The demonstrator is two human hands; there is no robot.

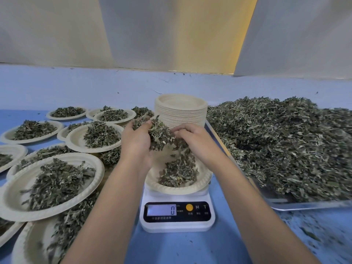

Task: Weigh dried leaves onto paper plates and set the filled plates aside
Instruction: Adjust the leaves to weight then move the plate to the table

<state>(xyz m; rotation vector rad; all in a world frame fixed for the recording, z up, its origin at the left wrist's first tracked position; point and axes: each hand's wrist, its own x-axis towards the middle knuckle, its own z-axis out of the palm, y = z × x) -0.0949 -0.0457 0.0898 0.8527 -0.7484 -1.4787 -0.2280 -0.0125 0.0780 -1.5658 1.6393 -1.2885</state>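
1. While our left hand (137,143) grips a clump of leaves (159,134) in curled fingers above the plate (171,189), our right hand (192,140) pinches at that clump with bent fingertips, teasing bits loose.
2. More leaves lie heaped on the plate, which sits on the scale (177,225); the display reads 0.
3. We judge the leaves very light, dry and brittle: a hard squeeze would crumble them, and loose flakes scatter easily.
4. They are best taken as a loose, cupped handful from underneath and let go a pinch at a time.
5. The plate looks thin and bendy; once it is filled, we would lift it level by opposite rims and carry it towards the filled plates (13,199) on the left.
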